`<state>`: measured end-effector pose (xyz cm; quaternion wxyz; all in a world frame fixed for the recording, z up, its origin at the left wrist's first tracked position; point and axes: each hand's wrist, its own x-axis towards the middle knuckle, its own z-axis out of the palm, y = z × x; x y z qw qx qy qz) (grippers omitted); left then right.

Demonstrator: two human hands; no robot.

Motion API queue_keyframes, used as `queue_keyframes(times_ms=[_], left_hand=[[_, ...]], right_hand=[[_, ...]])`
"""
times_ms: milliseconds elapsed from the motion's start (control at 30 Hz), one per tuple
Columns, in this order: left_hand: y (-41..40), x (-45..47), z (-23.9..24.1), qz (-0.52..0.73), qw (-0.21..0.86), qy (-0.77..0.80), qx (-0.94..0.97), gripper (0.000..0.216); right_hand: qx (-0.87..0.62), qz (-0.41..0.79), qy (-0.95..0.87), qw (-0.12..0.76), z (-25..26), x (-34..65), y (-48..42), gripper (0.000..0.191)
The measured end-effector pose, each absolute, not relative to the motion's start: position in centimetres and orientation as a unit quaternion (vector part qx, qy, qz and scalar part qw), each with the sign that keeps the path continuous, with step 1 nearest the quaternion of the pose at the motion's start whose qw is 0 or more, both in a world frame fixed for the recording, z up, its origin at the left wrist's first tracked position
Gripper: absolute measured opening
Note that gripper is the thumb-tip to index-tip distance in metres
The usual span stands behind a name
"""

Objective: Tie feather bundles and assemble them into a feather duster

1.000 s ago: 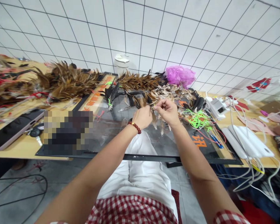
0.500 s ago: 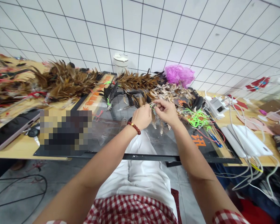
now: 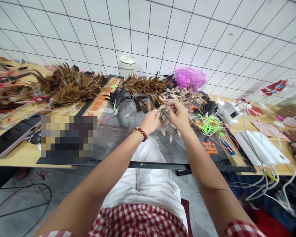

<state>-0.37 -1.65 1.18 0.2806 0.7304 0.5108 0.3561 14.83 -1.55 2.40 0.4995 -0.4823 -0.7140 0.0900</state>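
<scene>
My left hand (image 3: 150, 121), with a beaded bracelet on its wrist, is closed in a pinch over the black table panel. A small bunch of brown and black feathers (image 3: 148, 104) sticks out beyond its fingers. Between the hands runs a thin green string (image 3: 163, 111), near the pinched end of the bunch. My right hand (image 3: 179, 115) is closed just to the right, its thumb and forefinger pinched on the string; the other fingers are curled. Pale feathers hang or lie below and behind the hands. A tied black feather bunch (image 3: 115, 100) lies to the left.
Long brown feather garlands (image 3: 74, 82) lie at the back left. A white lidded cup (image 3: 127, 65) and a purple plastic bag (image 3: 190, 78) stand near the wall. Green strings (image 3: 209, 125), a blue cutter (image 3: 228, 148) and white power banks with cables (image 3: 263, 148) are on the right.
My right hand has moved slightly up and away from the left, drawing the green string between them. My left hand has shifted only a little.
</scene>
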Motion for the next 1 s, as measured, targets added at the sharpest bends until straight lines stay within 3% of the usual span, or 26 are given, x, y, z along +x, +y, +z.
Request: queue_keyframes(times_ms=[167,233,400,567,667,867,1000], left_hand=[[-1.4,-0.6,1.6,0.402,0.516,0.412,0.635,0.021],[-1.7,-0.6,1.8,0.363,0.516,0.375,0.679,0.02],[-2.3,-0.3,2.0,0.319,0.368,0.401,0.776,0.024],[-1.6,-0.1,1.0,0.354,0.445,0.459,0.682,0.028],[-1.2,-0.2,0.7,0.365,0.43,0.481,0.671,0.027],[-2.2,-0.6,1.5,0.279,0.192,0.548,0.765,0.02],[-3.0,-0.6,1.8,0.25,0.117,0.572,0.772,0.025]], right_hand=[[-0.504,0.215,-0.623,0.559,1.4,15.5,0.0,0.02],[-0.491,0.29,-0.579,0.583,1.2,15.9,0.6,0.025],[-0.403,0.394,-0.533,0.631,2.3,16.5,0.4,0.037],[-0.329,0.422,-0.58,0.614,3.9,16.9,-0.9,0.031],[-0.375,0.399,-0.613,0.569,3.8,16.6,-1.2,0.025],[-0.464,0.144,-0.748,0.453,3.1,14.6,-1.9,0.016],[-0.463,0.062,-0.771,0.433,2.7,14.2,-2.0,0.016]])
